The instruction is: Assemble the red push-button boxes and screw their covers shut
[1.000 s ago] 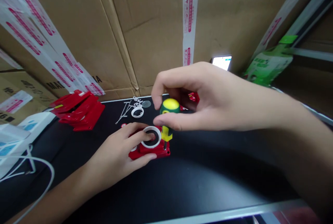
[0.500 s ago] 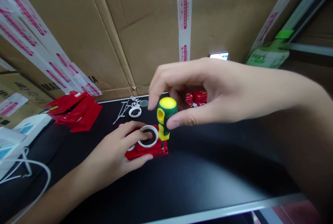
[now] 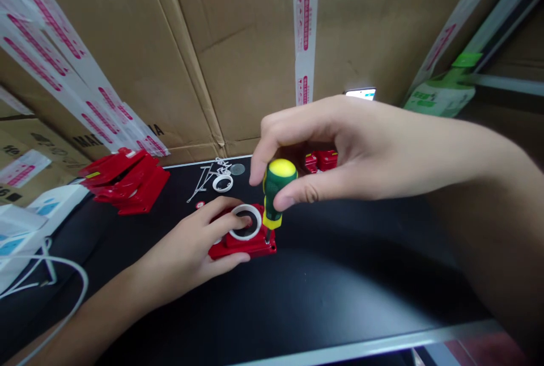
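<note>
A red plastic housing [image 3: 259, 246] with a white ring [image 3: 260, 224] around a dark round recess lies on the black table. My left hand [image 3: 208, 235] grips the housing from its left side, thumb along the near edge and a fingertip inside the ring. Over the housing's right end, a stubby green and yellow screwdriver [image 3: 276, 196] stands nearly upright, its shaft reaching down to the near right corner. My right hand [image 3: 310, 156] has its thumb against the handle; its other fingers curl behind, partly hidden.
Stacked red housings [image 3: 127, 184] stand at the left beside a white power strip [image 3: 25, 224] with cables. Behind my left hand lie another white ring [image 3: 222, 183] and a clear disc [image 3: 237, 169]. More red parts [image 3: 325, 160] show beyond my right hand. Cardboard boxes [image 3: 250, 60] wall the back.
The screwdriver's handle has turned in my right fingers, its yellow hole no longer facing me. My left hand keeps its grip on the housing. The whole view has shifted slightly.
</note>
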`<state>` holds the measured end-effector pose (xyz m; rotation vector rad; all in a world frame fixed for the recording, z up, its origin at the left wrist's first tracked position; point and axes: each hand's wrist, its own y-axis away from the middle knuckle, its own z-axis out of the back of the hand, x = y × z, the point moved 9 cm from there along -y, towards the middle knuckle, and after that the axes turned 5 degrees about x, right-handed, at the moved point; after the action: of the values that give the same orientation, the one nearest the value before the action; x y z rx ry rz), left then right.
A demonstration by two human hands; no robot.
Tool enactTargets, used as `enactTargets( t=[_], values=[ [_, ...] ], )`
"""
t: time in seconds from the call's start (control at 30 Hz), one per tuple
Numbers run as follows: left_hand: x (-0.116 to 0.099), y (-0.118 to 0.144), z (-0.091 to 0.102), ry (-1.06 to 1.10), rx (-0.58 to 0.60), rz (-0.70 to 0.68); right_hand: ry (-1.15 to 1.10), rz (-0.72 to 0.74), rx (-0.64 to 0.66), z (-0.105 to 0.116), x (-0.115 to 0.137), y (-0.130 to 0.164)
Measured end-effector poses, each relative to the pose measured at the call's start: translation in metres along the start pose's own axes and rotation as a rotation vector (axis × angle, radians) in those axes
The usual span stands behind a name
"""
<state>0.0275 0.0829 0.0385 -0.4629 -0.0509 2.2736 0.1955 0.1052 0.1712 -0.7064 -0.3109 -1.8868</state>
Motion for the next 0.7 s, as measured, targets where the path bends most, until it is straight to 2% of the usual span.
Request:
enactTargets(
  t=[0.17,0.33,0.53,0.7],
  values=[
    [-0.003,0.0,0.0,-0.039,0.005,-0.015,0.138,0.091,-0.067,-0.003,0.009,-0.005],
    [-0.006,0.0,-0.001,-0.07,-0.001,-0.018,0.361,0.095,-0.165,-0.011,0.018,-0.01],
    [-0.006,0.0,-0.001,-0.072,-0.006,-0.003,0.434,-0.039,-0.168,-0.02,0.014,-0.017],
    [-0.004,-0.002,-0.001,-0.035,0.019,0.017,0.468,-0.141,-0.174,-0.015,0.01,-0.014]
  ],
)
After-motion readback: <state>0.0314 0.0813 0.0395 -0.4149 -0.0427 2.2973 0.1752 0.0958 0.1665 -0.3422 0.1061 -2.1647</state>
